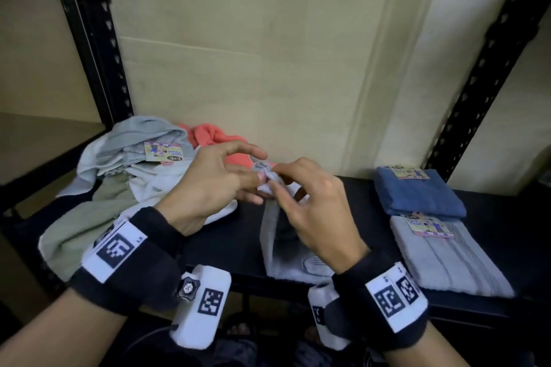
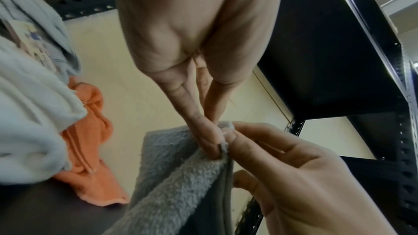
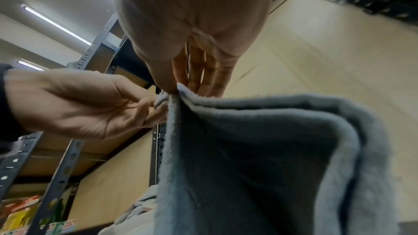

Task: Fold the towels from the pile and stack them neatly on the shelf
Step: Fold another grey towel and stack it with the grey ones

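Note:
A grey towel (image 1: 278,243) hangs from both hands over the middle of the black shelf (image 1: 238,244). My left hand (image 1: 220,185) pinches its top corner, and my right hand (image 1: 293,188) pinches the same corner from the other side. In the left wrist view the left hand (image 2: 212,142) and the right hand (image 2: 230,137) meet on the grey towel (image 2: 181,181). In the right wrist view the right hand (image 3: 174,88) pinches the grey towel (image 3: 260,149) while the left hand (image 3: 156,108) touches its edge. A loose pile of towels (image 1: 125,176) lies at the left.
Two folded towels lie at the right of the shelf: a blue one (image 1: 417,192) behind and a light grey striped one (image 1: 447,253) in front. An orange towel (image 1: 214,137) lies at the back of the pile. Black perforated uprights (image 1: 95,39) frame the shelf.

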